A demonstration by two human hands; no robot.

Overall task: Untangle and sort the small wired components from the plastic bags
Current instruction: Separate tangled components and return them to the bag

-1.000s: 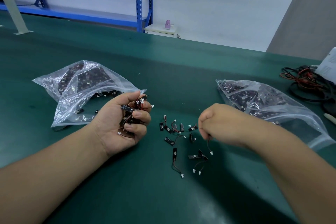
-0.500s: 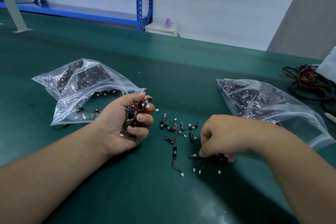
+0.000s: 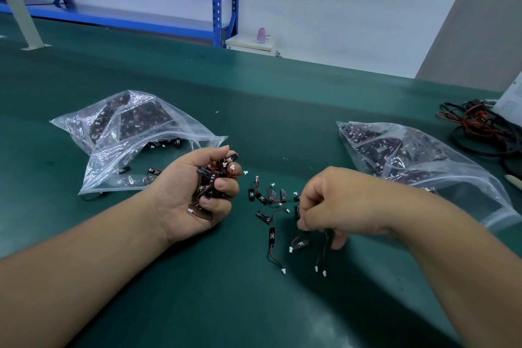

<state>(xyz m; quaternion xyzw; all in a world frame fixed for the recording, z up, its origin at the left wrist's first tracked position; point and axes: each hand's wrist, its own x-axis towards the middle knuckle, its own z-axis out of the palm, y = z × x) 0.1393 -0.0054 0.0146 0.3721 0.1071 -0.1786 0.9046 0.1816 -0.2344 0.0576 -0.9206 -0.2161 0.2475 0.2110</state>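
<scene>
Edging left, our right hand point(image 3: 324, 206) pinches a component point(image 3: 327, 234) with curled fingers; our left hand point(image 3: 192, 192), palm up, clutches a tangle point(image 3: 210, 178).

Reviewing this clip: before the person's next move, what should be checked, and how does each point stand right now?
1. Left hand has a firm hold on the tangled bunch: ok, fingers curl round it.
2. Right hand has let go of the piece under it: cannot tell, the curled fingers hide the contact.
3. Laid-out pieces lie apart on the mat: ok for the far row; the two wires below the right hand, cannot tell.
4. Left bag has more pieces in it: ok.
5. Right bag is apart from the laid-out pieces: ok.
</scene>
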